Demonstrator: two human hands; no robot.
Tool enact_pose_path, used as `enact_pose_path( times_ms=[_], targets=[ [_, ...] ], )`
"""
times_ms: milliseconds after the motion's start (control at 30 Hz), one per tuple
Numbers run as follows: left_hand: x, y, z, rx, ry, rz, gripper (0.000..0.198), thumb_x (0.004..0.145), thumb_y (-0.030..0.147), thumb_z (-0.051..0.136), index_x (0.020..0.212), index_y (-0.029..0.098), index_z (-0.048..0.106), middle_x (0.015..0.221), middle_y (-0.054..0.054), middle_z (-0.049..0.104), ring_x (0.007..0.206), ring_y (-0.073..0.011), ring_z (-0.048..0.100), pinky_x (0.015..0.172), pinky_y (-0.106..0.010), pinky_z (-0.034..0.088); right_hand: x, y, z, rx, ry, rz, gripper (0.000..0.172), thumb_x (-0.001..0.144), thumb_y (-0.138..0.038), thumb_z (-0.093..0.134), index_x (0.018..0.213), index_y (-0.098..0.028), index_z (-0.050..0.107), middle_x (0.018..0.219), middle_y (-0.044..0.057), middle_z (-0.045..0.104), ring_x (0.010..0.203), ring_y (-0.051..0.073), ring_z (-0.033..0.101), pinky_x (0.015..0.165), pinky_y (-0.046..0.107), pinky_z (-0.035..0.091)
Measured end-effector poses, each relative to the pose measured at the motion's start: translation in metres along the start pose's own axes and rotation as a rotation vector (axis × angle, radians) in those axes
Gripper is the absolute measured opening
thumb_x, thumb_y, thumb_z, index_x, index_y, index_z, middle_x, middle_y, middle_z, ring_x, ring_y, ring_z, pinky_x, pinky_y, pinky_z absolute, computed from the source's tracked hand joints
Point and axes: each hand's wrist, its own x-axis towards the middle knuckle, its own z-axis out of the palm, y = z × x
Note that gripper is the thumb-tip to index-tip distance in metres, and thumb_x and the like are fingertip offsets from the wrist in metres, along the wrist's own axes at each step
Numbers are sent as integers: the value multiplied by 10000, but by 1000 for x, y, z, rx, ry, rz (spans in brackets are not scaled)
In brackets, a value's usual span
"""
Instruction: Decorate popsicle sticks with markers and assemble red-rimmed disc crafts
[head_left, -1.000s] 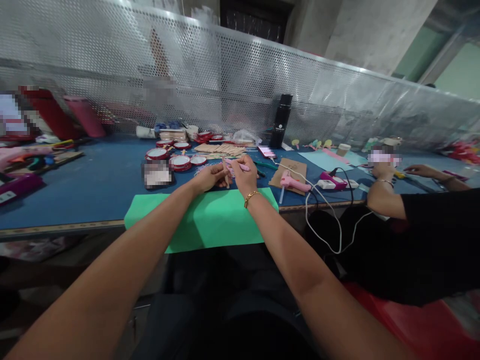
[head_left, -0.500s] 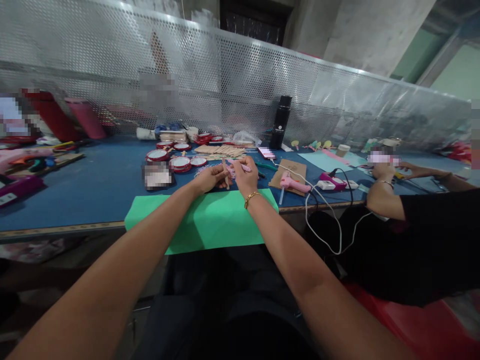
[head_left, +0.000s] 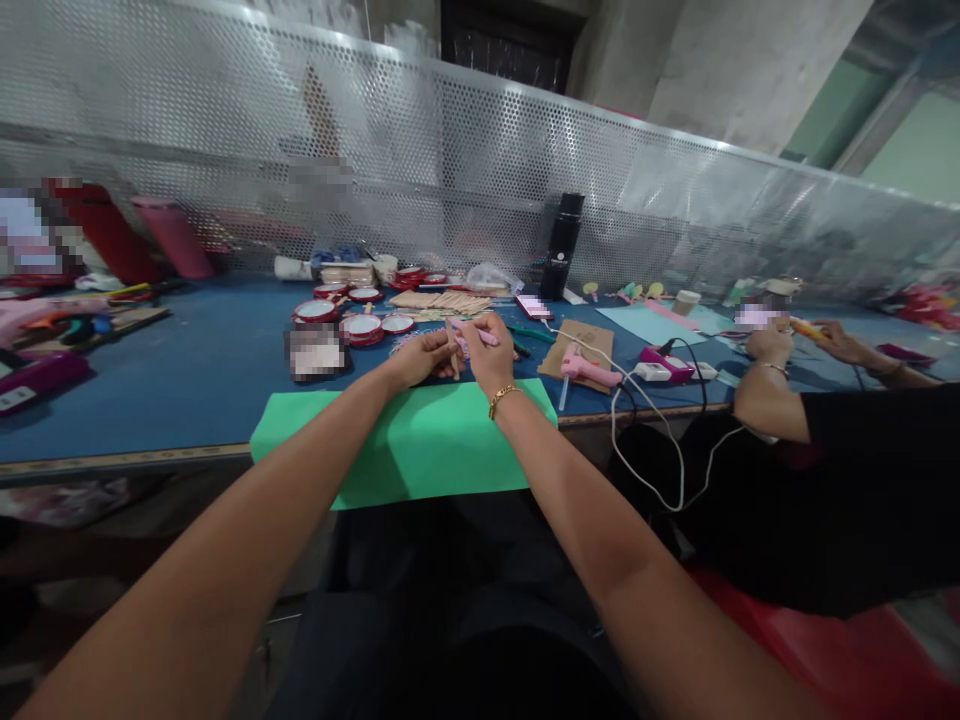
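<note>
My left hand (head_left: 417,360) pinches a flat wooden craft stick (head_left: 454,362), held roughly upright over the table's front edge. In my right hand (head_left: 493,358) is a pink pen-like tool (head_left: 480,336), its tip pointing left at the upper part of the stick. Both hands are close together, just beyond a green sheet (head_left: 431,445) that hangs over the edge towards my lap. Behind the hands lie thin pink and white pieces (head_left: 397,342), partly hidden. A heap of wooden craft sticks (head_left: 442,301) rests farther back.
Red-rimmed white discs (head_left: 361,329) and a dark blurred item (head_left: 316,352) stand left. Right are a pink glue gun (head_left: 585,367) on cardboard, white cables (head_left: 660,430) and a purple power strip (head_left: 670,366). A black bottle (head_left: 562,245) stands behind. A co-worker's hands (head_left: 771,345) work at far right.
My hands hold almost the same pose, with the pink tool's tip shifted very slightly. At the right, the co-worker's farther hand has moved outward with a yellow-orange tool.
</note>
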Motion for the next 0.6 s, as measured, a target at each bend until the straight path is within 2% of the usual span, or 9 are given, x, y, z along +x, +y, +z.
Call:
enact_pose_path(
  times_ms=[600],
  targets=[
    [0, -1, -1, 22, 4, 11, 357, 802, 513, 750, 776, 176, 637, 642, 6, 703, 491, -90, 576, 502, -200, 463, 0, 0, 0, 14, 30, 16, 197, 862, -403, 560, 760, -239, 524, 732, -15, 655, 729, 170, 626, 739, 302, 512]
  ],
)
